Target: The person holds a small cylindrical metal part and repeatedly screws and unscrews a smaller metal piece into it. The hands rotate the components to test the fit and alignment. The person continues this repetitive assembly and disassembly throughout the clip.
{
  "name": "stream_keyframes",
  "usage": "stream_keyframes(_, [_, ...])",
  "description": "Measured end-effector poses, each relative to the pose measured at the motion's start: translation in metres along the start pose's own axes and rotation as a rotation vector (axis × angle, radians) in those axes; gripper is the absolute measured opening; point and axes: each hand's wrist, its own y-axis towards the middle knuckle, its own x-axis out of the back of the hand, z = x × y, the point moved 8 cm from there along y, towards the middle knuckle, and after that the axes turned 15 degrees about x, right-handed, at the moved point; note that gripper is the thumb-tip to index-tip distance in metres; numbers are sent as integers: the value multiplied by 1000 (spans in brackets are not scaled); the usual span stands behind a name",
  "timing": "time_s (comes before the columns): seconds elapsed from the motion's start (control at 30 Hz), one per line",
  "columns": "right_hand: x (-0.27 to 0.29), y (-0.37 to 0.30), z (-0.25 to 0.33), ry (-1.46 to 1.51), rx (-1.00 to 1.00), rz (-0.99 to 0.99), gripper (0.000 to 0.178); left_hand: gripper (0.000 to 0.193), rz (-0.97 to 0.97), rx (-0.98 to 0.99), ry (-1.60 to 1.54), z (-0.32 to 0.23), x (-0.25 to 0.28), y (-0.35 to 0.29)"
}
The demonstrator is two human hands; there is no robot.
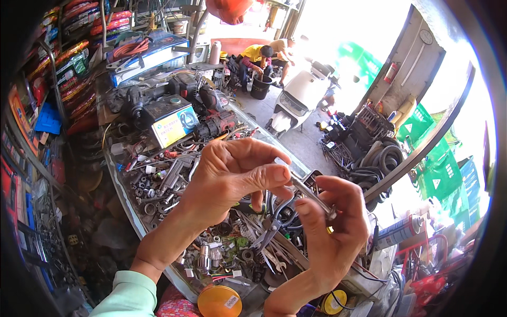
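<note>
My left hand (232, 171) pinches one end of a long thin metal bolt (310, 194) between thumb and forefinger. A small pale piece shows at that fingertip, too small to name. My right hand (338, 227) curls round the bolt's other, thicker end, thumb and fingers closed on it. The bolt slants down from left to right above the cluttered table. Below the hands lie a pair of scissors or pliers with loop handles (274, 224) and several loose spanners (277, 261), partly hidden by my fingers.
Sockets and nuts cover the glass-edged table, with a red power tool (215, 124) and a yellow-fronted box (174, 127) farther back. A round orange lid (219, 301) sits at the near edge. Beyond stand a white scooter (300, 98), black tyres (383, 158) and two people beside a black bucket (261, 87).
</note>
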Motion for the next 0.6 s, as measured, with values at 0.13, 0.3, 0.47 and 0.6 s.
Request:
stream_keyframes(0.13, [5, 0, 3, -33, 206, -77, 17, 21, 0, 22, -22, 0, 2, 0])
stream_keyframes(0.3, [8, -3, -1, -287, 120, 85, 23, 20, 86, 58, -66, 0, -4, -3])
stream_keyframes(0.47, [3, 1, 0, -50, 57, -63, 16, 22, 12, 41, -40, 5, 1, 3])
stream_keyframes(0.6, [1, 3, 4, -154, 216, -27, 17, 22, 1, 56, -22, 8, 2, 1])
